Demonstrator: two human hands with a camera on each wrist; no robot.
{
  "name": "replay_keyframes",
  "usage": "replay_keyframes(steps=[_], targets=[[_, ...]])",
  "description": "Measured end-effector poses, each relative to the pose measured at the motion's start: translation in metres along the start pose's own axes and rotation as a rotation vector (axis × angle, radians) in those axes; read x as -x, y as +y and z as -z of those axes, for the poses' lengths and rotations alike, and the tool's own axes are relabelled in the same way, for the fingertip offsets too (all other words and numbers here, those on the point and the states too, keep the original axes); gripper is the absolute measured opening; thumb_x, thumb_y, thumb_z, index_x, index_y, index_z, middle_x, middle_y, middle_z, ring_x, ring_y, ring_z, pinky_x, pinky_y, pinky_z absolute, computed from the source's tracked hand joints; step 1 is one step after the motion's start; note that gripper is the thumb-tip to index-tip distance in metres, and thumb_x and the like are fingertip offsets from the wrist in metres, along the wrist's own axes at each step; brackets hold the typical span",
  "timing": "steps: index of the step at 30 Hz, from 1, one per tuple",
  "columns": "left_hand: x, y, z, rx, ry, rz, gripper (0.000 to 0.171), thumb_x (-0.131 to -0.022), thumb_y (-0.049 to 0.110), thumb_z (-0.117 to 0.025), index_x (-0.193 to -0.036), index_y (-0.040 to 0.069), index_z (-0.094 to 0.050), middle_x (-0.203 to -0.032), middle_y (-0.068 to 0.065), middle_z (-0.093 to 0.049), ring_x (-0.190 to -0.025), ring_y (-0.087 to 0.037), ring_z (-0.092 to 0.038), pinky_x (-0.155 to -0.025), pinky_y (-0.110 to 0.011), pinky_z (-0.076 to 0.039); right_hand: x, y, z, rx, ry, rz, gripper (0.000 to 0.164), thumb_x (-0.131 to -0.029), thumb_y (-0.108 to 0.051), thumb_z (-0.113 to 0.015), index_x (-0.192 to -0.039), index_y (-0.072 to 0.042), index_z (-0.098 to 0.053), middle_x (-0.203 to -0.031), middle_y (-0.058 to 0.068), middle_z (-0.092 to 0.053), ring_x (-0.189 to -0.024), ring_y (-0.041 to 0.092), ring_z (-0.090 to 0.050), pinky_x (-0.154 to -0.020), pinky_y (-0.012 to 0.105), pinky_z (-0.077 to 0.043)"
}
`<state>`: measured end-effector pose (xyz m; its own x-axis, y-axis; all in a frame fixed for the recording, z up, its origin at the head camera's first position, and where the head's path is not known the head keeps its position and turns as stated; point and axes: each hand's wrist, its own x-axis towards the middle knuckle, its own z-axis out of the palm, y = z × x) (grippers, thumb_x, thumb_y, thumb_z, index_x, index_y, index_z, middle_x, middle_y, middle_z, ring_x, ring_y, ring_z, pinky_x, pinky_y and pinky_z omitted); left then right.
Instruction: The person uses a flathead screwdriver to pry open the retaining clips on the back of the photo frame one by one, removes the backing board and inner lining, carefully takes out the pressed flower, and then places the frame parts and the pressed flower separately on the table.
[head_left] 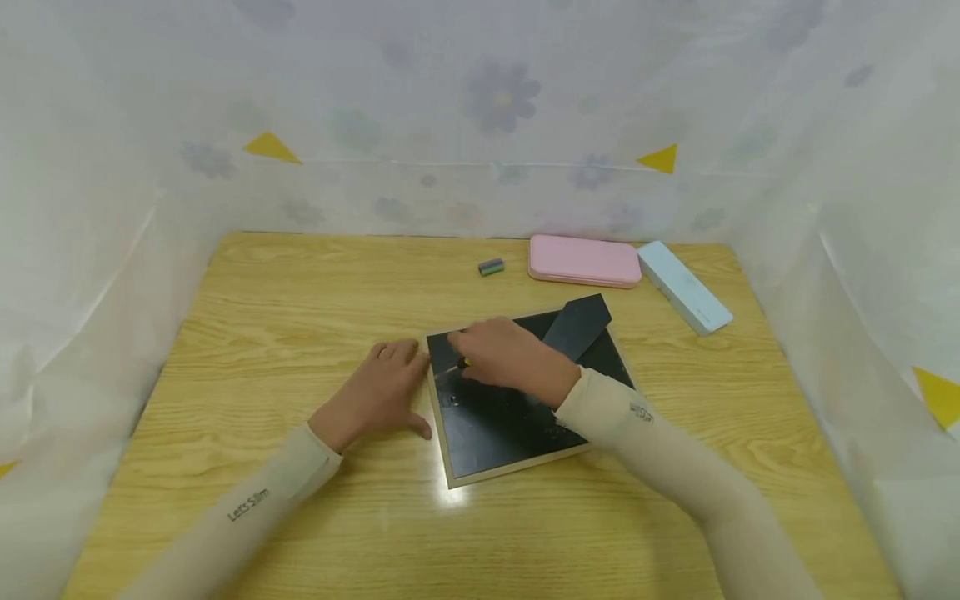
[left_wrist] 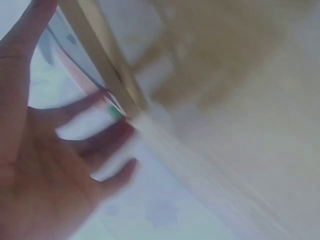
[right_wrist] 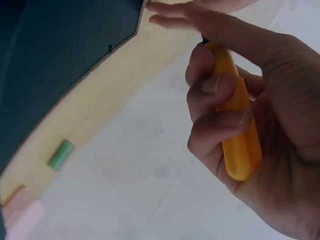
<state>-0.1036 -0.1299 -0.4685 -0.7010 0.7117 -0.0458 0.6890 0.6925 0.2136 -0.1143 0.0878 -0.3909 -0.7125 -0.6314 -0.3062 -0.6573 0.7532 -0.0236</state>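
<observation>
A picture frame (head_left: 495,446) lies back side up on the wooden table, with a black backing, a pale wooden border and a black easel stand (head_left: 581,323) across its upper right. Curled around the yellow handle of a screwdriver (right_wrist: 242,152) are the fingers of my right hand (head_left: 502,352), over the frame's upper left. The screwdriver's thin shaft points toward the frame's left edge, near a small metal fitting (head_left: 453,401) on the backing. My left hand (head_left: 382,385) is spread with its fingertips right at that edge; in the left wrist view its loose fingers (left_wrist: 107,145) overlap the border.
Behind the frame sit a small green and grey cylinder (head_left: 491,267), a pink case (head_left: 583,261) and a light blue box (head_left: 684,287). Whitish flowered sheeting (head_left: 450,100) with yellow triangles encloses the table on the back and both sides.
</observation>
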Motion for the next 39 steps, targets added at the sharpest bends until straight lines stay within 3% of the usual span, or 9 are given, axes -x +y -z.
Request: replay_keyframes(steps=[4, 10, 15, 22, 26, 32, 39], targets=[[-0.019, -0.021, 0.005, 0.015, 0.008, -0.078, 0.102, -0.058, 0.066, -0.087, -0.138, 0.009, -0.059, -0.142, -0.014, -0.051, -0.130, -0.032, -0.049, -0.105, -0.055, -0.039, 0.008, 0.017, -0.006, -0.251, -0.012, -0.082, 0.034, -0.091, -0.037, -0.075, -0.114, -0.014, -0.064, -0.097, -0.001, -0.067, -0.077, 0.010, -0.060, -0.070, 0.030, -0.051], [-0.035, -0.041, 0.007, 0.063, -0.072, -0.135, 0.103, -0.067, 0.066, -0.082, -0.148, 0.011, -0.050, -0.158, -0.010, -0.038, -0.142, -0.027, -0.040, -0.109, -0.054, -0.035, 0.021, 0.032, -0.013, -0.404, 0.046, -0.160, 0.032, -0.092, -0.036, -0.073, -0.113, -0.013, -0.064, -0.093, -0.003, -0.063, -0.075, 0.012, -0.058, -0.067, 0.031, -0.050], [-0.034, -0.043, 0.006, 0.090, -0.111, -0.111, 0.096, -0.072, 0.064, -0.079, -0.143, 0.005, -0.054, -0.155, -0.010, -0.042, -0.139, -0.026, -0.045, -0.109, -0.051, -0.037, 0.024, 0.035, -0.017, -0.442, 0.030, -0.153, 0.030, -0.094, -0.036, -0.071, -0.113, -0.013, -0.063, -0.094, -0.002, -0.063, -0.075, 0.011, -0.058, -0.066, 0.030, -0.049], [-0.018, -0.038, 0.003, 0.060, -0.094, -0.092, 0.096, -0.074, 0.065, -0.076, -0.143, 0.002, -0.053, -0.155, -0.011, -0.042, -0.135, -0.028, -0.049, -0.105, -0.052, -0.040, 0.025, 0.037, -0.025, -0.465, 0.029, -0.144, 0.026, -0.097, -0.033, -0.068, -0.113, -0.012, -0.062, -0.096, 0.000, -0.065, -0.073, 0.011, -0.057, -0.062, 0.029, -0.048], [-0.002, -0.034, 0.004, 0.042, -0.044, -0.086, 0.086, -0.076, 0.057, -0.078, -0.137, -0.002, -0.059, -0.150, -0.014, -0.048, -0.131, -0.029, -0.053, -0.101, -0.051, -0.044, 0.024, 0.036, -0.028, -0.485, 0.036, -0.124, 0.023, -0.097, -0.030, -0.067, -0.112, -0.012, -0.063, -0.101, 0.002, -0.067, -0.073, 0.011, -0.057, -0.064, 0.030, -0.049], [0.024, -0.029, -0.001, 0.000, 0.120, -0.117, 0.069, -0.078, 0.045, -0.081, -0.123, -0.005, -0.068, -0.138, -0.017, -0.059, -0.115, -0.028, -0.065, -0.090, -0.047, -0.050, 0.023, 0.033, -0.030, -0.485, 0.050, -0.113, 0.022, -0.097, -0.029, -0.067, -0.111, -0.013, -0.064, -0.105, 0.003, -0.068, -0.078, 0.011, -0.059, -0.071, 0.032, -0.050], [0.039, -0.022, -0.012, -0.040, 0.249, -0.144, 0.061, -0.076, 0.043, -0.082, -0.114, -0.004, -0.073, -0.127, -0.019, -0.066, -0.102, -0.028, -0.070, -0.083, -0.045, -0.052, 0.020, 0.032, -0.034, -0.497, 0.059, -0.113, 0.020, -0.098, -0.027, -0.067, -0.111, -0.012, -0.065, -0.103, 0.001, -0.069, -0.080, 0.010, -0.061, -0.071, 0.033, -0.051]])
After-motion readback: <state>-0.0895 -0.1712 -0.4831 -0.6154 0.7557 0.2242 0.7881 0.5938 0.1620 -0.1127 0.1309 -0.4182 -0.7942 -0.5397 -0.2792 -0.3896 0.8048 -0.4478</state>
